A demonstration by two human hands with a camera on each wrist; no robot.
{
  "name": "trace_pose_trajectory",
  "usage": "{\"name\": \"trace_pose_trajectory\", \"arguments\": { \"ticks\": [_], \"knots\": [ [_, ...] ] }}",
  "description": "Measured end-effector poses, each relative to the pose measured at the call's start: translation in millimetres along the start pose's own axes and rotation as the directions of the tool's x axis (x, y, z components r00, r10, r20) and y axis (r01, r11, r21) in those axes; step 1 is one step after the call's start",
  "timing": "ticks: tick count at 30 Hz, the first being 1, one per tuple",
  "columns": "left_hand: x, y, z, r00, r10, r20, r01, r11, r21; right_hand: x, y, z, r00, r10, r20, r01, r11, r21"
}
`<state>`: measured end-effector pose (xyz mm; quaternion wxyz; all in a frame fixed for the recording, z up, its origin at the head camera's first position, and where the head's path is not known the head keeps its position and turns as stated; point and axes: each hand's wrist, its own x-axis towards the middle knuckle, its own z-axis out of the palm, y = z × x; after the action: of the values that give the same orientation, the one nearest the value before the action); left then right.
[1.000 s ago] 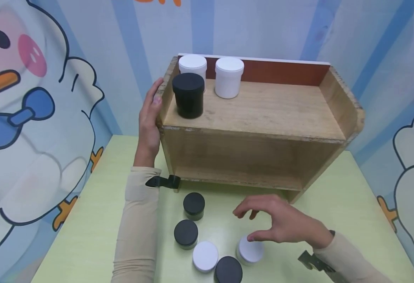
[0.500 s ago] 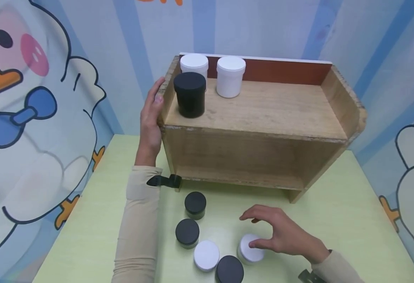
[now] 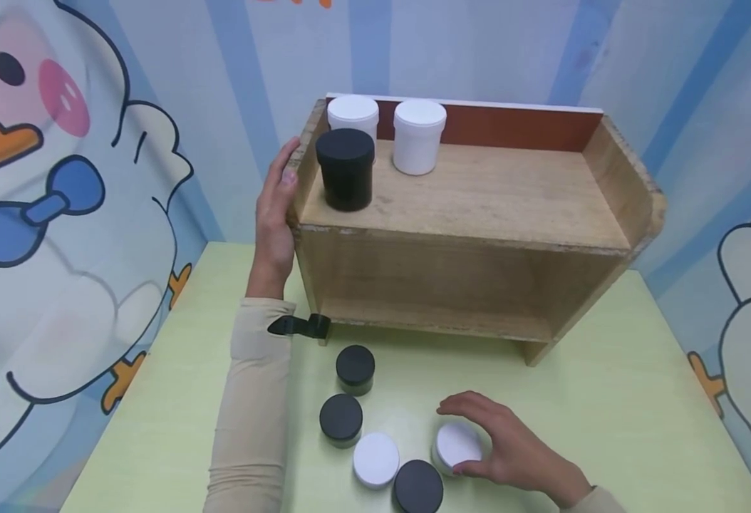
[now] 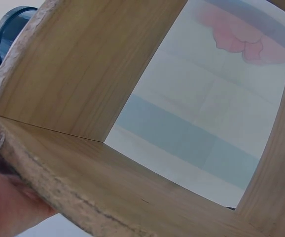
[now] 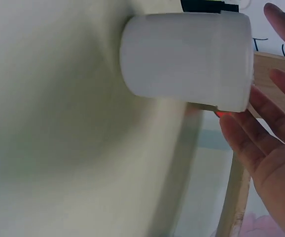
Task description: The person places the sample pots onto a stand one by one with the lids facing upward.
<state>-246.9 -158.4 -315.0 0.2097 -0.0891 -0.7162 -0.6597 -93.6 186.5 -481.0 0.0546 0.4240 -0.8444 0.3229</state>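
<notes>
At the frame's lower right-centre, the spread right hand (image 3: 511,447) flanks a white jar (image 5: 169,57), probably light, rigid and slippery, best pinched around its lid (image 3: 457,442), while the left hand (image 3: 274,221) presses the shelf (image 3: 510,189).

The left arm (image 3: 250,413), clothed in pale cloth almost to the hand, reaches forward and up. At its end the left hand (image 3: 274,224) stands nearly upright — fingers extended away from the body, thumb tip (image 3: 289,178) just below them. The right arm (image 3: 596,501) enters low on the right, mostly out of view, with a bare wrist (image 3: 570,484). The right hand (image 3: 513,449) makes a wide, loose C — fingers (image 3: 468,403) gently bent, thumb (image 3: 474,468) well apart from them.
</notes>
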Motion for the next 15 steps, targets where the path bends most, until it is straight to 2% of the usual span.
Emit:
{"name": "trace_pose_trajectory", "arguments": {
  "ticks": [8,15],
  "knots": [
    [6.9,4.4,0.8,1.000,0.024,0.002,-0.024,1.000,0.003,-4.3,8.7,8.0,0.993,-0.047,-0.111,0.050,0.998,0.026],
    [0.5,-0.4,0.2,1.000,0.008,0.007,-0.008,1.000,0.005,-17.2,21.7,20.8,0.989,-0.084,-0.125,0.089,0.995,0.037]
  ]
}}
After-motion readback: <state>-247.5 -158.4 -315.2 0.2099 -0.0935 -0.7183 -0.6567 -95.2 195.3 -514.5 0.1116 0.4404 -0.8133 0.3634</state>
